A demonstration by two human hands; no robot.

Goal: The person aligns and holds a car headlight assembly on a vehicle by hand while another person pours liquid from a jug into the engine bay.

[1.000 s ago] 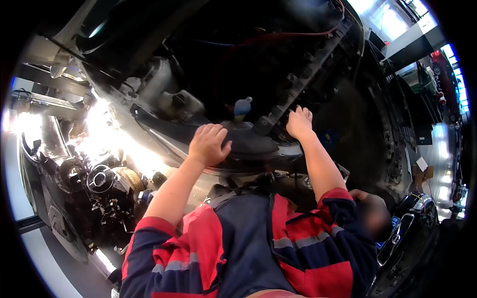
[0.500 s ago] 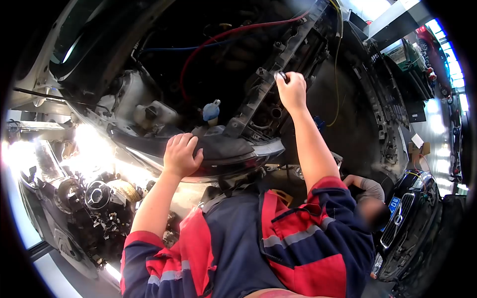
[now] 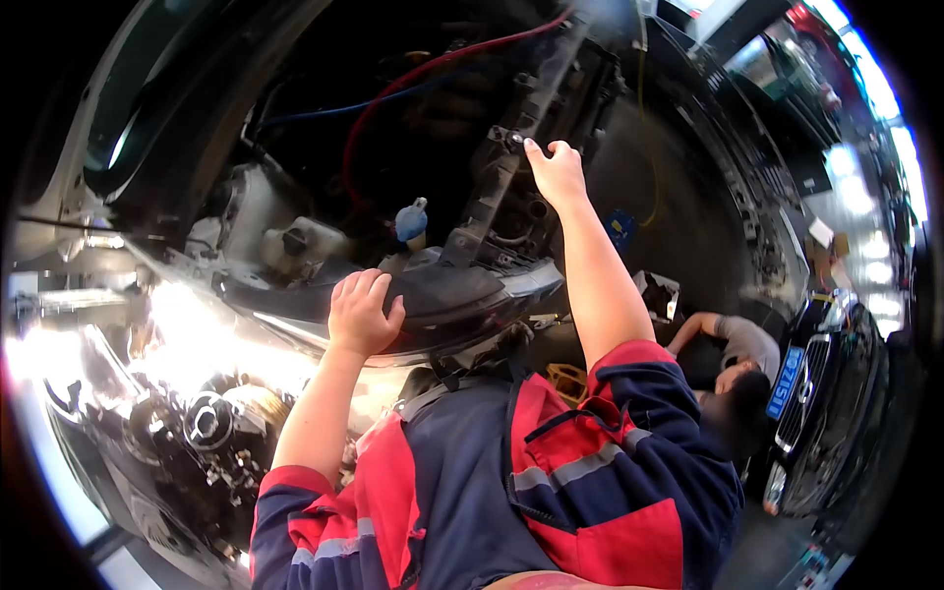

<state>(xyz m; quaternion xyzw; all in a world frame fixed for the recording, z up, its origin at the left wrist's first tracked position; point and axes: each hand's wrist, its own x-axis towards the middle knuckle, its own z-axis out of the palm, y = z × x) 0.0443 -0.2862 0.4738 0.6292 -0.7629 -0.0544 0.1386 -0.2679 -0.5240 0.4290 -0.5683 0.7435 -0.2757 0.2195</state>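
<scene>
My left hand [image 3: 362, 313] lies open, its fingers a little apart, on the dark edge [image 3: 433, 297] of a car's front corner, above the headlamp. My right hand [image 3: 558, 172] is farther forward at the long front crossbar [image 3: 484, 202], with the thumb stretched toward a small shiny part and the other fingers curled. Whatever is between those fingers is too small to make out. Between the hands and farther in stands a blue-topped bottle or cap [image 3: 410, 222] beside a pale reservoir [image 3: 303, 244].
A red hose [image 3: 423, 71] and a blue hose [image 3: 364, 108] cross the dark engine bay. At the right, a person [image 3: 742, 344] bends low beside a car front with a blue plate [image 3: 785, 383]. Engine parts [image 3: 211, 423] stand at the left.
My right hand has moved forward along the crossbar from near its close end. My left hand stays on the car's edge. The view has shifted, and more of the bent person shows.
</scene>
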